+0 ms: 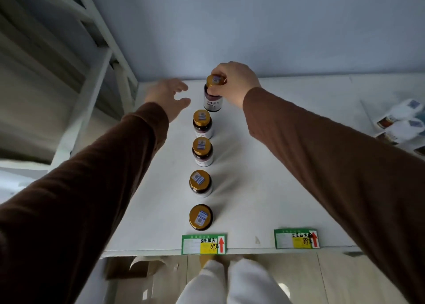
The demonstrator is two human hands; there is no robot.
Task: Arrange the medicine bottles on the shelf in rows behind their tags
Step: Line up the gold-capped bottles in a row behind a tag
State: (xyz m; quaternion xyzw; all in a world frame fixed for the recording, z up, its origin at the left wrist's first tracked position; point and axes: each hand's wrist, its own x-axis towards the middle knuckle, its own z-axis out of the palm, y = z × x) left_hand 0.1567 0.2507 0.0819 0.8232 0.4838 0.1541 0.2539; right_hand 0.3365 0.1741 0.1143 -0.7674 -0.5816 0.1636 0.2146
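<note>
White shelving frame [96, 57] at far left, beside a pale blue wall [253, 23]. My left hand [166, 96]: fingers spread and relaxed, holding nothing, hovering just left of the row. White shelf [264, 165]: five brown bottles with gold caps in one line running back from the left price tag [204, 244]; front bottle [200, 217] just behind that tag. My right hand [234, 79]: fingers curled round the cap of the rearmost bottle [213, 95], upright near the wall. Right price tag [296, 238] at the front edge, nothing behind it. White-capped bottles [400, 122] lying at far right. Tan floor [333, 278] and a cardboard box [131, 268] below
</note>
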